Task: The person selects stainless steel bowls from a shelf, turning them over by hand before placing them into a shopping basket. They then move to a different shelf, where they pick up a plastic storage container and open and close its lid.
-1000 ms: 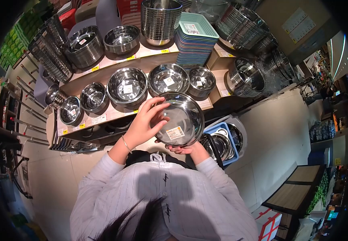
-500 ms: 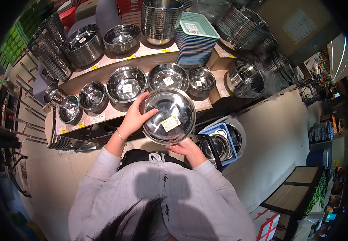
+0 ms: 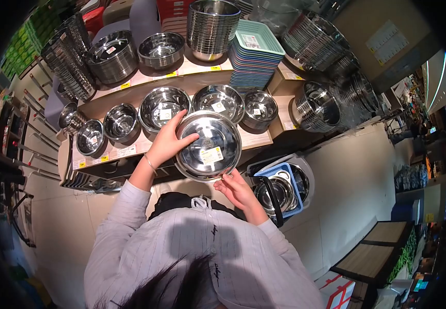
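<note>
A round, shiny steel bowl [image 3: 202,136] with a white and yellow label is held up in front of my chest. My left hand [image 3: 168,140] grips its left rim, thumb over the inside and the other fingers along or behind the edge. At the lower right rim is my right hand [image 3: 237,190], thumb and fingertips at the edge, palm partly turned up. Behind the held bowl, labelled steel bowls line the lower shelf, among them a large one [image 3: 153,106] and another [image 3: 228,100].
Upper shelf [image 3: 181,80] bears stacked steel bowls [image 3: 112,64] and a pile of plastic trays [image 3: 256,56]. On the floor to the right, a blue basket [image 3: 298,198] holds steel ware. A low dark-framed rack [image 3: 377,247] stands at the lower right.
The held bowl has moved slightly left and turned a little. My right hand has shifted from under the bowl to its lower right rim, showing more of its fingers.
</note>
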The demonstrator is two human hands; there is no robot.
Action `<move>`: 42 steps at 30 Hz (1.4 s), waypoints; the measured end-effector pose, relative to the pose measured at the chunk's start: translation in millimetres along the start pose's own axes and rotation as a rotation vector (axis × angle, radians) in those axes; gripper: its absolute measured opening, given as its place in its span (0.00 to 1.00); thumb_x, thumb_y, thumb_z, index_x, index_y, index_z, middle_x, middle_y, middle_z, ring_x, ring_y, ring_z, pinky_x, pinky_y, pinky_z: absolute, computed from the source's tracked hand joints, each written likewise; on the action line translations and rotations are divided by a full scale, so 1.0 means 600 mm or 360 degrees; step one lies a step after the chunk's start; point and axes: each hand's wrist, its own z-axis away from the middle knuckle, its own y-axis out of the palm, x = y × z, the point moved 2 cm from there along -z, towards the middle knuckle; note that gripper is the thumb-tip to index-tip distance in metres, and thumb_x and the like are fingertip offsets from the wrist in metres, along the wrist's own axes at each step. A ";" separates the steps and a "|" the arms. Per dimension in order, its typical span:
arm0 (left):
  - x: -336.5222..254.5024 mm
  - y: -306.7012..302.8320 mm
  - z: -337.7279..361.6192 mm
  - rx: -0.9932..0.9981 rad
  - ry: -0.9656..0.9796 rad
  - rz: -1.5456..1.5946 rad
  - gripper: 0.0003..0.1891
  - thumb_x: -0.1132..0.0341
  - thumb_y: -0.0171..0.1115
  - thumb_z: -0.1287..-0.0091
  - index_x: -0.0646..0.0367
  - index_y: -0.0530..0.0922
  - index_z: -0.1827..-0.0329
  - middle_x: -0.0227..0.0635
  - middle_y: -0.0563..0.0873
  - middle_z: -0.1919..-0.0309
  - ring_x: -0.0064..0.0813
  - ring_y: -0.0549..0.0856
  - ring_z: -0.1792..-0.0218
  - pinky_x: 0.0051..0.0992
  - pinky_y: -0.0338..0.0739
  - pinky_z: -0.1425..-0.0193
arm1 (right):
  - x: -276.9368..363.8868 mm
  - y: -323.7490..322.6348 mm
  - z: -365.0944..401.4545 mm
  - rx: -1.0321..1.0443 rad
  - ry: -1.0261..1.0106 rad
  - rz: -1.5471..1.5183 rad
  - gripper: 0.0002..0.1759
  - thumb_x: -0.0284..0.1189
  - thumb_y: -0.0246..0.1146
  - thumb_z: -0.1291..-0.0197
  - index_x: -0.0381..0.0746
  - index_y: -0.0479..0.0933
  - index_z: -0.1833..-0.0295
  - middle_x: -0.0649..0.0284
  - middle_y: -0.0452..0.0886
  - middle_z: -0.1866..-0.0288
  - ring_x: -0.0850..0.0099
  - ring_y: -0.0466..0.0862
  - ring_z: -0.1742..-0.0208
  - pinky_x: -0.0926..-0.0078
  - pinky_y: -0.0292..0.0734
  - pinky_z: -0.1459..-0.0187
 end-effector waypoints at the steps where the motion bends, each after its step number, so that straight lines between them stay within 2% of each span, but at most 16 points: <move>1: 0.001 0.001 0.001 0.0010 0.0015 -0.0015 0.38 0.58 0.68 0.47 0.66 0.62 0.36 0.50 0.72 0.43 0.36 0.73 0.42 0.30 0.67 0.39 | 0.004 -0.001 0.000 -0.0008 -0.0048 0.0068 0.14 0.24 0.49 0.35 0.38 0.60 0.44 0.56 0.75 0.54 0.68 0.79 0.54 0.72 0.75 0.51; 4: -0.015 0.001 0.005 0.0115 0.0026 0.0246 0.36 0.61 0.67 0.44 0.64 0.60 0.35 0.46 0.71 0.42 0.34 0.73 0.42 0.28 0.67 0.40 | 0.016 0.000 0.003 -0.0094 -0.0137 0.0376 0.13 0.25 0.52 0.36 0.38 0.64 0.47 0.58 0.76 0.55 0.68 0.80 0.58 0.71 0.75 0.52; 5: -0.024 -0.002 0.011 0.0205 -0.0123 0.0386 0.36 0.64 0.66 0.43 0.61 0.58 0.34 0.41 0.71 0.41 0.30 0.73 0.43 0.28 0.68 0.40 | 0.017 0.001 0.004 -0.0096 -0.0141 0.0375 0.13 0.25 0.52 0.36 0.38 0.64 0.47 0.58 0.76 0.55 0.68 0.80 0.58 0.71 0.75 0.52; 7: -0.019 -0.004 0.013 0.0240 -0.0095 0.0439 0.36 0.65 0.66 0.44 0.60 0.58 0.34 0.40 0.70 0.41 0.29 0.73 0.43 0.28 0.68 0.40 | 0.020 0.002 0.007 -0.0129 -0.0235 0.0658 0.09 0.23 0.52 0.36 0.35 0.66 0.51 0.58 0.76 0.57 0.69 0.80 0.57 0.74 0.77 0.52; 14: -0.009 -0.002 0.022 0.0278 0.0045 0.0608 0.37 0.70 0.67 0.45 0.58 0.58 0.33 0.38 0.69 0.40 0.28 0.73 0.43 0.29 0.66 0.38 | 0.002 -0.009 0.008 -0.0140 -0.0327 0.0773 0.08 0.21 0.54 0.38 0.35 0.68 0.53 0.60 0.75 0.57 0.70 0.79 0.53 0.72 0.76 0.49; 17: -0.009 -0.005 0.026 0.0268 0.0055 0.0448 0.36 0.73 0.65 0.45 0.59 0.59 0.33 0.38 0.69 0.39 0.29 0.72 0.42 0.30 0.65 0.37 | 0.000 -0.011 0.010 -0.0227 -0.0333 0.0709 0.09 0.21 0.53 0.39 0.34 0.68 0.53 0.58 0.76 0.56 0.68 0.79 0.53 0.71 0.76 0.48; 19: -0.013 -0.005 0.028 0.0277 0.0067 0.0324 0.34 0.73 0.65 0.44 0.60 0.59 0.34 0.37 0.68 0.39 0.30 0.71 0.40 0.30 0.65 0.37 | 0.000 -0.016 0.011 -0.0203 -0.0307 0.0395 0.09 0.23 0.50 0.38 0.32 0.67 0.53 0.55 0.77 0.58 0.65 0.80 0.56 0.69 0.77 0.52; 22: -0.025 -0.001 0.032 0.0256 0.0044 0.0681 0.28 0.70 0.61 0.40 0.60 0.64 0.36 0.37 0.71 0.42 0.24 0.73 0.44 0.25 0.67 0.40 | 0.010 -0.033 0.018 -0.0189 -0.0190 0.0294 0.13 0.28 0.47 0.39 0.32 0.67 0.52 0.52 0.77 0.60 0.64 0.80 0.61 0.70 0.76 0.55; 23: -0.031 -0.002 0.034 0.0268 -0.0042 0.0835 0.26 0.70 0.59 0.38 0.61 0.64 0.36 0.36 0.72 0.43 0.22 0.73 0.45 0.24 0.68 0.41 | 0.010 -0.034 0.017 -0.0216 -0.0219 0.0323 0.15 0.34 0.47 0.38 0.33 0.68 0.54 0.53 0.78 0.63 0.67 0.79 0.68 0.74 0.75 0.64; 26: -0.040 -0.009 0.035 0.0289 -0.0138 0.0943 0.23 0.70 0.54 0.35 0.62 0.64 0.36 0.33 0.74 0.45 0.19 0.74 0.48 0.22 0.69 0.44 | 0.019 -0.034 0.018 -0.0152 -0.0161 0.0089 0.15 0.36 0.46 0.37 0.35 0.68 0.55 0.56 0.79 0.66 0.71 0.77 0.74 0.78 0.73 0.70; 27: -0.040 -0.010 0.035 0.0296 -0.0149 0.0898 0.23 0.69 0.53 0.34 0.62 0.64 0.36 0.32 0.75 0.47 0.18 0.74 0.50 0.21 0.69 0.45 | 0.023 -0.019 0.019 -0.0221 -0.0155 0.0080 0.16 0.38 0.44 0.36 0.37 0.71 0.57 0.58 0.79 0.69 0.74 0.75 0.77 0.82 0.68 0.75; 31: -0.029 -0.001 0.038 0.0205 -0.0164 0.0938 0.22 0.67 0.52 0.33 0.62 0.64 0.36 0.30 0.78 0.50 0.18 0.75 0.53 0.19 0.70 0.47 | 0.006 -0.038 0.008 -0.0115 -0.0043 -0.0246 0.18 0.38 0.44 0.35 0.36 0.73 0.59 0.55 0.81 0.64 0.75 0.73 0.79 0.82 0.67 0.77; 33: -0.018 0.001 0.040 0.0133 -0.0388 0.1095 0.21 0.66 0.51 0.32 0.63 0.66 0.37 0.30 0.78 0.51 0.18 0.76 0.54 0.18 0.70 0.48 | 0.008 -0.027 0.008 -0.0084 -0.0011 -0.0331 0.18 0.37 0.44 0.34 0.35 0.73 0.59 0.54 0.80 0.63 0.75 0.73 0.79 0.82 0.67 0.76; 37: 0.025 0.007 0.040 0.0022 -0.0528 0.1213 0.19 0.66 0.51 0.32 0.63 0.68 0.39 0.30 0.79 0.52 0.17 0.77 0.55 0.17 0.70 0.49 | 0.010 -0.018 0.011 -0.0014 -0.0018 -0.0480 0.15 0.35 0.44 0.32 0.35 0.70 0.54 0.52 0.79 0.60 0.75 0.76 0.75 0.82 0.72 0.73; 40: 0.057 0.016 0.040 0.0044 -0.0481 0.1187 0.18 0.66 0.49 0.31 0.62 0.69 0.40 0.31 0.79 0.52 0.16 0.77 0.55 0.17 0.72 0.51 | 0.028 0.004 0.016 -0.0100 -0.0157 -0.0229 0.13 0.34 0.45 0.31 0.38 0.66 0.49 0.51 0.77 0.58 0.72 0.79 0.72 0.81 0.76 0.71; 42: 0.070 0.026 0.049 0.0106 -0.0655 0.1165 0.17 0.66 0.48 0.31 0.61 0.71 0.42 0.32 0.80 0.53 0.16 0.77 0.55 0.17 0.72 0.50 | 0.042 0.029 0.026 -0.0087 -0.0166 -0.0047 0.13 0.34 0.46 0.32 0.39 0.64 0.47 0.53 0.76 0.59 0.71 0.80 0.71 0.80 0.77 0.71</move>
